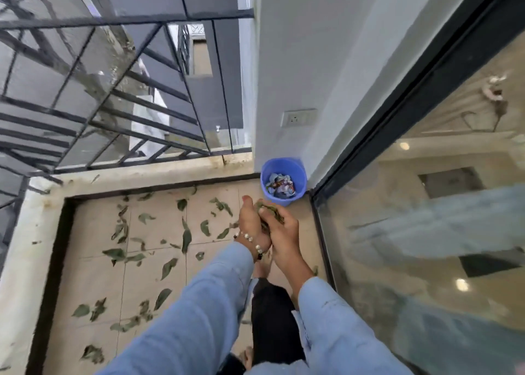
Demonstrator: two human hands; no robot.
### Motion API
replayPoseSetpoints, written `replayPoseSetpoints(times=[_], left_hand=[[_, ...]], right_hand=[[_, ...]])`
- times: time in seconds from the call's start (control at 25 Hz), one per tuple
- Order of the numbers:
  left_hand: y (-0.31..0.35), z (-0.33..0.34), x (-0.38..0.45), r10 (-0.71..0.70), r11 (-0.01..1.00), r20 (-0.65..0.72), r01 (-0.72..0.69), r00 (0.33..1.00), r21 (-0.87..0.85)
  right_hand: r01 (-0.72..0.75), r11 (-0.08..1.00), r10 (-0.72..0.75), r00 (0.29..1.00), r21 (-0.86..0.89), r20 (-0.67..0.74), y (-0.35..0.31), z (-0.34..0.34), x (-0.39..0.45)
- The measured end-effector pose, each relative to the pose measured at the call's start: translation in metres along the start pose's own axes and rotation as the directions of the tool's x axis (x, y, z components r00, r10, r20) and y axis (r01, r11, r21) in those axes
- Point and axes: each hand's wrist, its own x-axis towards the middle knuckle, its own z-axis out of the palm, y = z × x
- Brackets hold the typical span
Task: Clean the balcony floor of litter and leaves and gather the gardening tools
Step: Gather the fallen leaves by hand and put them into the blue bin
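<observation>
Leaves (270, 214) sit bunched between our left hand (251, 224) and right hand (281, 229), both cupped closed around them, just short of the blue bucket (284, 181) in the floor's far right corner (litter already inside). We should hold them directly over the rim before letting go.

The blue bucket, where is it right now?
The blue bucket stands in the far right corner of the floor, against the white wall beside the glass door's frame, just beyond both hands.
</observation>
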Motion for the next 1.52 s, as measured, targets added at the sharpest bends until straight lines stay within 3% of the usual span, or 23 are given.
replayPoseSetpoints(times=[0.28,0.44,0.64,0.88,1.04,1.16,1.28,1.36,1.44,1.52], left_hand=[[0.059,0.11,0.115,-0.012,0.998,-0.024,0.013,1.0,0.056],[0.066,0.118,0.218,-0.031,0.985,-0.065,0.041,0.997,0.166],[0.048,0.088,0.349,-0.124,0.949,-0.061,0.137,0.99,0.286],[0.044,0.052,0.428,-0.096,0.837,-0.185,0.18,0.978,0.517],[0.055,0.047,0.389,-0.094,0.834,-0.24,0.208,0.966,0.51],[0.07,0.056,0.331,-0.029,0.759,-0.246,0.181,0.969,0.625],[0.086,0.053,0.269,0.139,0.558,-0.199,0.089,0.97,0.825],[0.098,0.045,0.219,0.262,0.309,-0.1,0.015,0.96,0.951],[0.107,0.035,0.168,0.345,0.053,-0.033,0.015,0.938,0.998],[0.111,0.02,0.129,0.387,-0.062,-0.012,0.039,0.922,0.997]], right_hand=[[-0.181,0.966,0.215,0.959,0.186,-0.184,-0.034,-0.013,0.195],[-0.292,0.861,0.403,0.891,0.416,-0.208,0.008,-0.024,0.298],[-0.295,0.776,0.499,0.827,0.558,-0.257,0.093,-0.035,0.396],[-0.436,0.733,0.627,0.731,0.522,-0.269,0.159,-0.052,0.446],[-0.47,0.744,0.644,0.695,0.475,-0.32,0.137,-0.046,0.412],[-0.473,0.822,0.562,0.764,0.317,-0.316,0.091,-0.027,0.363],[-0.458,0.876,0.395,0.86,-0.148,-0.323,0.048,-0.012,0.308],[-0.327,0.814,0.256,0.944,-0.481,-0.209,0.013,-0.005,0.267],[-0.128,0.706,0.151,0.988,-0.696,-0.029,-0.013,0.0,0.23],[0.046,0.571,0.101,0.987,-0.82,0.126,-0.028,0.005,0.205]])
